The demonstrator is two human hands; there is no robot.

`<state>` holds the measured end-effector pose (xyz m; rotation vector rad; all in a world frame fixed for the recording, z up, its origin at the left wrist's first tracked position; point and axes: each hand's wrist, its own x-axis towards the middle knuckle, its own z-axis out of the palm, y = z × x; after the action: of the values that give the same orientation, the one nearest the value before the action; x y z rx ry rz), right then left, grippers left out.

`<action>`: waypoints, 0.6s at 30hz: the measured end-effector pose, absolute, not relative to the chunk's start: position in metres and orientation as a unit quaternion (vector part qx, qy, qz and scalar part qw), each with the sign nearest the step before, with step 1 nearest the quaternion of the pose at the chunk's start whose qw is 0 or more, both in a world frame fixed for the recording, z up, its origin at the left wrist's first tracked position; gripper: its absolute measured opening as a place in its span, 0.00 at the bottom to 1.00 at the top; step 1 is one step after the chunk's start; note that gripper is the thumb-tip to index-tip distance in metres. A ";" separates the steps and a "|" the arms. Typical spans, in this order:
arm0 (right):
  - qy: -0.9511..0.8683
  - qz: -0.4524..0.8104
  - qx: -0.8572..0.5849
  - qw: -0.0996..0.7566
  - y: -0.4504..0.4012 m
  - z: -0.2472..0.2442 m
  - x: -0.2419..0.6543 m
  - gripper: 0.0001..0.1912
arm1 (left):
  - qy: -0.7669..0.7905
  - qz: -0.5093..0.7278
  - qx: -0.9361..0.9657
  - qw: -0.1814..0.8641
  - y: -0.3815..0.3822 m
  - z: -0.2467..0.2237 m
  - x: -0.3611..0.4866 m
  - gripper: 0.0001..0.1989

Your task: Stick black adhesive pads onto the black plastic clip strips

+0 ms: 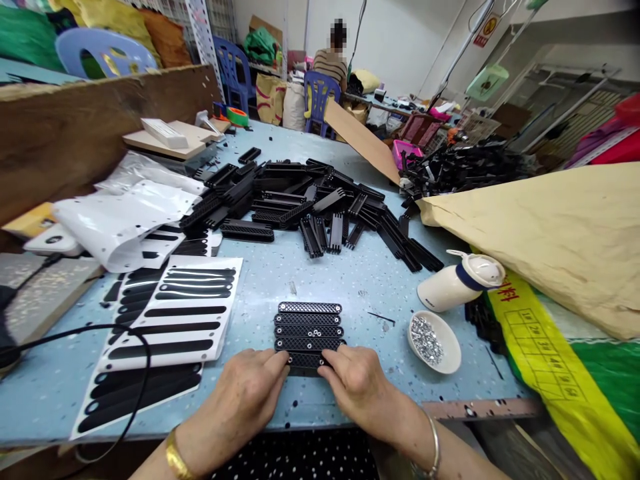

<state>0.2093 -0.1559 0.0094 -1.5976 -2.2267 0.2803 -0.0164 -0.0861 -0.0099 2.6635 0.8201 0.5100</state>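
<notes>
Several black textured strips [309, 320] lie side by side in a stack of rows on the blue speckled table, with small metal nuts at their ends and a few loose nuts near the middle. At the nearest strip, my left hand [250, 387] has its fingers closed by the left end. My right hand [357, 383] pinches near the right end of that same strip, beside a nut. Whether either hand grips the strip or a nut is too small to tell. A white bowl [447, 343] of shiny nuts stands to the right.
Behind the strips is a large pile of black plastic parts [295, 197]. Sticker sheets [187, 313] and a cable lie at the left. A cream bottle [457, 283] lies tilted beyond the bowl. Brown paper [550, 220] covers the right side. A person [331, 63] sits far back.
</notes>
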 end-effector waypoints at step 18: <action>-0.846 -0.021 -0.522 0.108 -0.190 0.006 0.230 0.27 | 0.275 0.194 0.933 0.127 -0.100 -0.021 -0.029 0.26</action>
<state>0.2304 -0.1904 0.0056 -1.5358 -2.4887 -0.0622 -0.0287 -0.0995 -0.0214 2.7161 0.8005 0.5653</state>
